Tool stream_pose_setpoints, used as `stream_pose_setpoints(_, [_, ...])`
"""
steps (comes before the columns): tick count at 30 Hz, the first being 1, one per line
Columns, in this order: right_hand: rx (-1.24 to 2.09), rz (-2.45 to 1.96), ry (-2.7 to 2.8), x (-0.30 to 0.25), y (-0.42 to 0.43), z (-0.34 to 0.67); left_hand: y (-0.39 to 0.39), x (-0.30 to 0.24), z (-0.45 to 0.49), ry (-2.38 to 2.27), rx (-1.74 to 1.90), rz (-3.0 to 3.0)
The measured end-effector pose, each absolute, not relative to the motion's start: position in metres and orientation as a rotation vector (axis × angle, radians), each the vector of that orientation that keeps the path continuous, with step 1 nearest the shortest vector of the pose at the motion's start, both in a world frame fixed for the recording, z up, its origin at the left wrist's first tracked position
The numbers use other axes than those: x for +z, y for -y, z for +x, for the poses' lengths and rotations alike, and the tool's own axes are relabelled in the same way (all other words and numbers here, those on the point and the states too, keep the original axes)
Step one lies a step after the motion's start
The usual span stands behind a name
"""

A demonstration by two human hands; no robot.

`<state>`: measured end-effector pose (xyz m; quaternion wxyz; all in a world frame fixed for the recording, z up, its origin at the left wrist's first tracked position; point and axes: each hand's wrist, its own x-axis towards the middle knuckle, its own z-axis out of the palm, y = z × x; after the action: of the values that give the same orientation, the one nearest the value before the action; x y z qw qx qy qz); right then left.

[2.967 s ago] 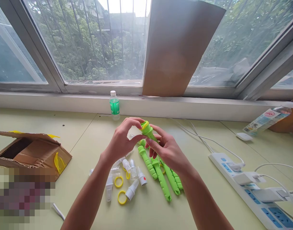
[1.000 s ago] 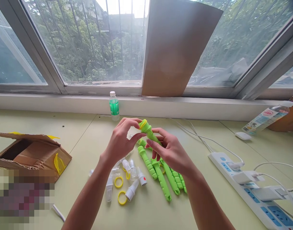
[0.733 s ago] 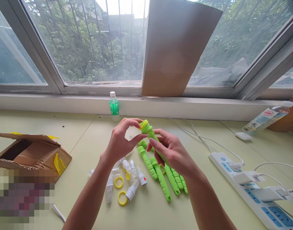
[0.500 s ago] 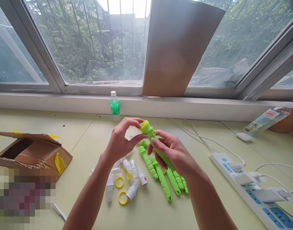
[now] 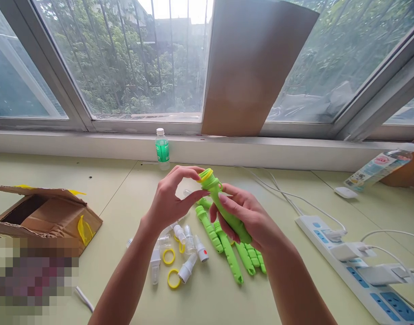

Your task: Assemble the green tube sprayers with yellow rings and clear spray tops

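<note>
My right hand point(image 5: 248, 216) is wrapped round a green ribbed tube point(image 5: 223, 208) held tilted above the table. A yellow ring point(image 5: 206, 174) sits on the tube's upper end. My left hand point(image 5: 171, 198) pinches at that ring with thumb and fingertips. Below the hands, several more green tubes point(image 5: 229, 253) lie side by side on the table. Left of them lie yellow rings point(image 5: 172, 278) and white nozzle parts point(image 5: 186, 270).
An open cardboard box point(image 5: 41, 216) stands at the left. A small green-labelled bottle point(image 5: 162, 149) stands by the windowsill. A white power strip point(image 5: 359, 266) with plugs and cables lies at the right. A cardboard sheet point(image 5: 254, 67) leans against the window.
My right hand has slid its grip down the tube and tilted it slightly. My left hand stays at the yellow ring on the tube's top.
</note>
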<state>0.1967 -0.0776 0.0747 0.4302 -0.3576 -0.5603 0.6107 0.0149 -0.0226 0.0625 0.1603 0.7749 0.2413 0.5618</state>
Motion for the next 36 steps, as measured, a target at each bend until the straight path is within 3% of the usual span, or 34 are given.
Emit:
stream_pose_setpoints(10, [1.369, -1.034, 1.506, 0.07, 0.0749, 0.1969, 0.0182, 0.0603, 0.0151, -0.739, 1.641, 2.254])
stream_pose_setpoints(36, [1.508, -0.986, 1.448, 0.0738, 0.0761, 0.1989, 0.015, 0.0555, 0.0148, -0.682, 1.548, 2.182])
